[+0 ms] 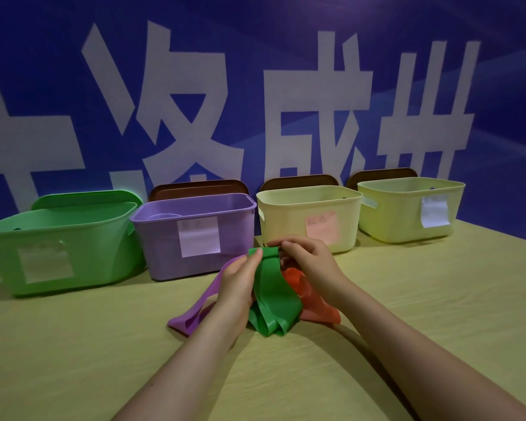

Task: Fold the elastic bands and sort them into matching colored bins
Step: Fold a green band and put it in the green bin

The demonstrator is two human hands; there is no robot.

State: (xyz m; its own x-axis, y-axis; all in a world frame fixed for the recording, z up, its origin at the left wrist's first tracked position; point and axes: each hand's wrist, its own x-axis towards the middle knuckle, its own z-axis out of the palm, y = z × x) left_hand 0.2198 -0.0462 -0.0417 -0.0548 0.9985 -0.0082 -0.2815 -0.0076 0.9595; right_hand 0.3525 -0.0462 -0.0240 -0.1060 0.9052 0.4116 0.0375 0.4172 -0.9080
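My left hand (240,279) and right hand (308,262) both pinch the top fold of the green band (275,294), lifted just above the table (438,299), its loops trailing down at 6 o'clock. My left palm covers part of the purple band (195,311); the red band (316,309) lies half hidden behind my right wrist. At 12 o'clock stand the green bin (58,235), purple bin (195,235) and two pale yellow bins (310,214), their labels too blurred to read.
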